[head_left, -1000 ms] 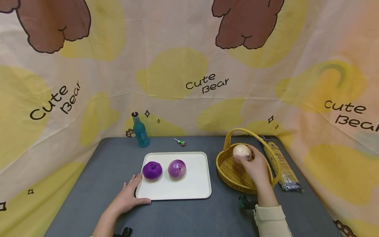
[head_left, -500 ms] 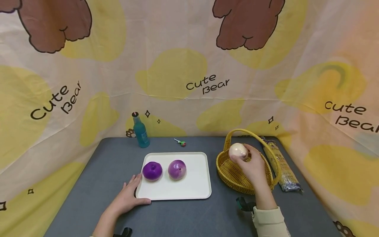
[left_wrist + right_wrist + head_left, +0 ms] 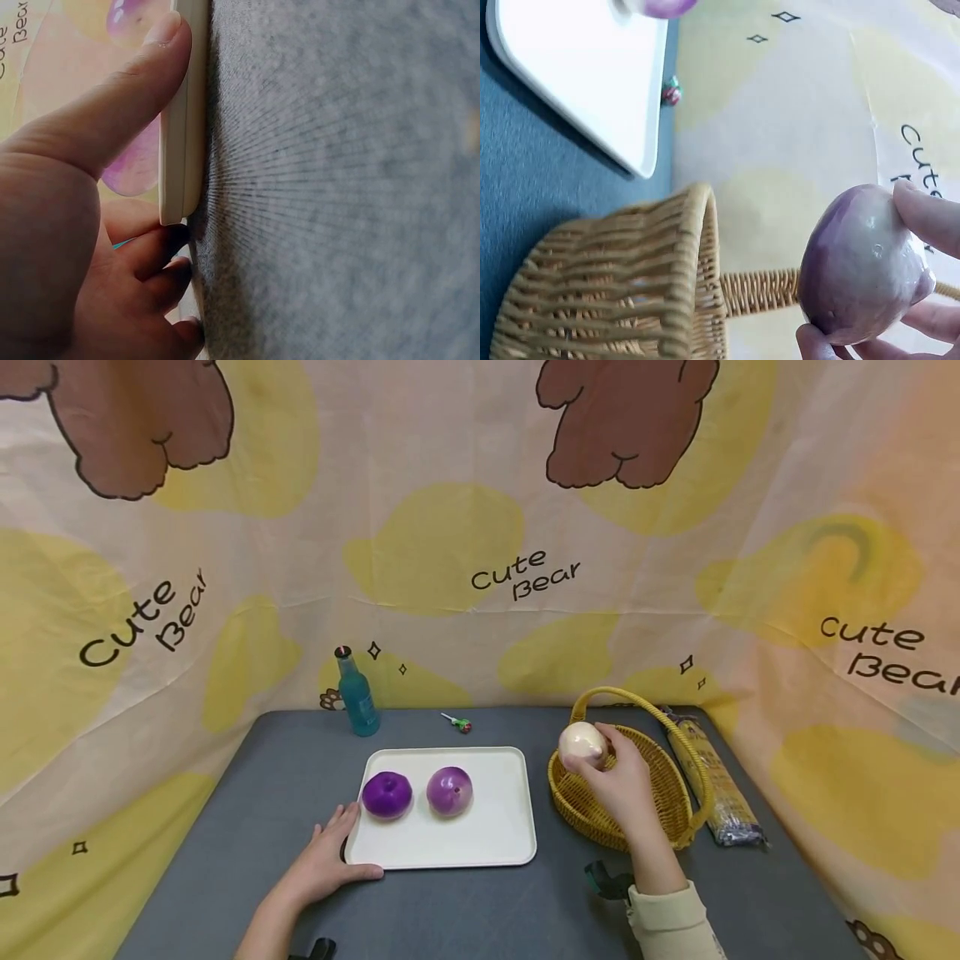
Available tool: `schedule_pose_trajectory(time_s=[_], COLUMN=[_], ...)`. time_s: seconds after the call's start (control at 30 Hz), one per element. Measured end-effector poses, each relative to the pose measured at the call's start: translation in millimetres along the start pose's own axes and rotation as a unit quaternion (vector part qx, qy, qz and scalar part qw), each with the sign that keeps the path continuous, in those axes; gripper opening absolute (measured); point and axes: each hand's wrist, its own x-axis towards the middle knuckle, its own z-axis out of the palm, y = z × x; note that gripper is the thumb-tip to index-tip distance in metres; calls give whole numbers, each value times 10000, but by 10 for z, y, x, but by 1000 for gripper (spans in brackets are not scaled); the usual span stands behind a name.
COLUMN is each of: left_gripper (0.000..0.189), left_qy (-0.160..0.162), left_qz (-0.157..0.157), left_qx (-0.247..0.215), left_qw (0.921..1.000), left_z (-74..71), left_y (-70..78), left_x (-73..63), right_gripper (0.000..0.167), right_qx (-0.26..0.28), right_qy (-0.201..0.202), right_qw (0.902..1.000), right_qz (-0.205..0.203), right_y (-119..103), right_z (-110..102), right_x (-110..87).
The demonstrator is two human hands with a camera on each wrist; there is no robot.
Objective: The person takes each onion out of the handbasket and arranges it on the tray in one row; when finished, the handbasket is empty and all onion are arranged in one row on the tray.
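Observation:
My right hand (image 3: 624, 781) pinches a whitish-purple onion (image 3: 582, 745) between thumb and fingers, above the left rim of a yellow wicker basket (image 3: 600, 827). In the right wrist view the onion (image 3: 859, 262) looks glossy, its pointed end toward the palm. My left hand (image 3: 321, 858) rests at the front left corner of a white rectangular tray (image 3: 495, 831), fingers stretched along its left side and thumb on the front edge. On the tray lie a deep purple round vegetable (image 3: 387, 795) with a dimpled top and, right of it, a lighter purple onion (image 3: 449, 791).
A blue-green bottle (image 3: 358, 697) stands at the back left of the grey table (image 3: 465, 914). A small lollipop-like item (image 3: 459, 722) lies behind the tray. A long yellow packet (image 3: 720, 785) lies right of the basket, whose handle (image 3: 637, 693) arches upward. A patterned cloth (image 3: 435, 543) hangs behind.
My right hand has carried the onion leftward, from over the basket's middle to over its left rim. My left hand and the tray have stayed in place.

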Motion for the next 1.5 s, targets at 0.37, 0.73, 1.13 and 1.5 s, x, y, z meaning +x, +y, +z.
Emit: schedule_pose_trajectory(time_s=[0.37,0.73,1.13,1.5], left_gripper=[126,126,126,126], left_qy=[11,-38,-44,-49], left_qz=[13,-74,-130,-117], left_qx=[-32,40,8,-19], left_qw=[10000,10000,9999,9999], left_z=[14,18,-3,0], left_y=[3,-3,45,25], left_x=[-4,-14,-33,-24], right_gripper=[78,77,75,73], right_qx=[35,123,-75,-363], right_qy=[-121,-270,-317,-549], right_qw=[9995,9981,9954,9926], right_qz=[-293,-537,-905,-1025], right_y=[-137,-175,-183,-189], right_z=[212,512,765,976], right_x=[-57,-70,-91,-140])
